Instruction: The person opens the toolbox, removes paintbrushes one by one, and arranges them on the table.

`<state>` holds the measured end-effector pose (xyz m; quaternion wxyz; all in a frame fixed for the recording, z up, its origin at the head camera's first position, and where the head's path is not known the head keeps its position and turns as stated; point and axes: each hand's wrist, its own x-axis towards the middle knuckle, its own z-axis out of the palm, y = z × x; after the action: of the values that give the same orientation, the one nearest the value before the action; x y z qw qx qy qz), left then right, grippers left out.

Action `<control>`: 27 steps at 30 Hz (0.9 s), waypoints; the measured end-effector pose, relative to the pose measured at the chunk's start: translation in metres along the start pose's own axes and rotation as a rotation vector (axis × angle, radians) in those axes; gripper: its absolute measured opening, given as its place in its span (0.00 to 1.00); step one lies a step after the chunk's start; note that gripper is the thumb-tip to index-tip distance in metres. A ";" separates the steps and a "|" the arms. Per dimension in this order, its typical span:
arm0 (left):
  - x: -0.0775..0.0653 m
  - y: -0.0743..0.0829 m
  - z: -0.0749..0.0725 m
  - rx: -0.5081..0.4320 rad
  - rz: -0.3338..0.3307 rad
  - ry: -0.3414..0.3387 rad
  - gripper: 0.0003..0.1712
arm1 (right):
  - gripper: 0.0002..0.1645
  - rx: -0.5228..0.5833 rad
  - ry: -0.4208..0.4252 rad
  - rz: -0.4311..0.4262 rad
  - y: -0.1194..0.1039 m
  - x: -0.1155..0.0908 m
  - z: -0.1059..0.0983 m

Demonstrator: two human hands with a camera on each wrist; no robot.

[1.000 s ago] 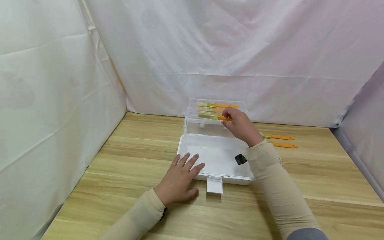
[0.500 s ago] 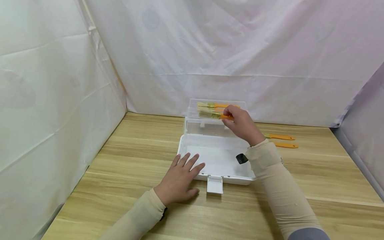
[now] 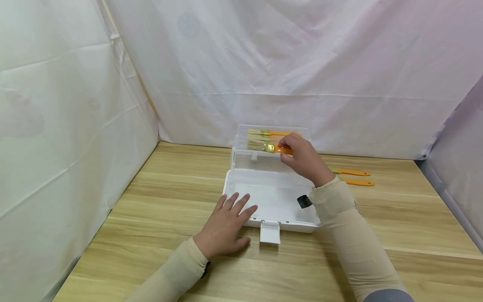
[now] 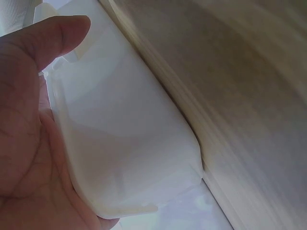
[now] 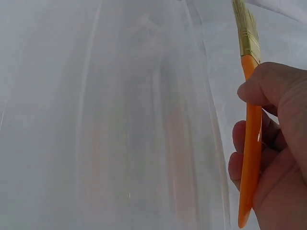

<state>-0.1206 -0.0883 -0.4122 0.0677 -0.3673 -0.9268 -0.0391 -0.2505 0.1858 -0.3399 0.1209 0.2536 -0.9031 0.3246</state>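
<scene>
My right hand (image 3: 305, 159) pinches the orange handle of a paintbrush (image 5: 250, 139) between thumb and fingers. Pale bristles and a gold ferrule point left in the head view, over the raised clear lid (image 3: 241, 144) of a white plastic case (image 3: 271, 197). Behind the held brush, other paintbrushes lie along the lid, the rearmost one (image 3: 277, 133) plainest; my right hand overlaps their handles. My left hand (image 3: 222, 228) rests with spread fingers over the case's front left rim. In the left wrist view, its thumb (image 4: 62, 36) lies straight alongside the case's outer wall (image 4: 124, 115).
Two more orange-handled paintbrushes (image 3: 354, 172) lie on the wood-grain table (image 3: 181, 176) right of the case, partly hidden behind my right arm. A white latch flap (image 3: 270, 233) hangs from the case's front. Pale cloth (image 3: 283, 63) walls the table at the back and sides.
The held paintbrush has turned in my right hand's grip, its ferrule now facing the head camera more broadly, and the bristle end sits slightly lower. My left hand and the case have stayed put.
</scene>
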 end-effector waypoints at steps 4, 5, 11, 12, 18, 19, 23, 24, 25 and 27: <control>0.000 0.000 0.001 0.000 0.002 0.003 0.45 | 0.08 -0.032 0.020 -0.025 -0.001 -0.002 -0.001; 0.000 -0.001 0.001 0.000 0.002 0.005 0.45 | 0.07 -0.039 0.024 -0.033 -0.001 -0.002 -0.001; 0.000 -0.001 0.001 -0.002 0.003 0.008 0.45 | 0.08 -0.076 0.028 -0.049 -0.005 -0.005 -0.004; 0.000 -0.001 0.001 -0.002 0.003 0.007 0.45 | 0.08 -0.080 0.025 -0.044 -0.006 -0.005 -0.004; -0.001 -0.002 0.001 0.003 0.003 0.005 0.45 | 0.09 -0.086 0.004 0.024 -0.009 -0.009 -0.006; -0.001 -0.002 0.002 0.002 0.004 0.007 0.45 | 0.09 -0.089 0.002 0.040 -0.010 -0.010 -0.006; -0.002 -0.003 0.002 0.002 0.005 0.014 0.46 | 0.10 -0.106 -0.006 0.089 -0.011 -0.013 -0.008; -0.002 -0.003 0.002 0.003 0.005 0.014 0.46 | 0.10 -0.106 -0.009 0.093 -0.011 -0.014 -0.008; -0.002 -0.003 0.002 0.004 0.005 0.015 0.45 | 0.10 -0.105 -0.010 0.096 -0.012 -0.015 -0.009; -0.002 -0.004 0.002 0.005 0.004 0.014 0.45 | 0.09 -0.101 -0.013 0.102 -0.013 -0.016 -0.011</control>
<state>-0.1215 -0.0924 -0.4145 0.0750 -0.3685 -0.9258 -0.0391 -0.2296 0.1908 -0.3306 0.1109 0.2032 -0.9308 0.2828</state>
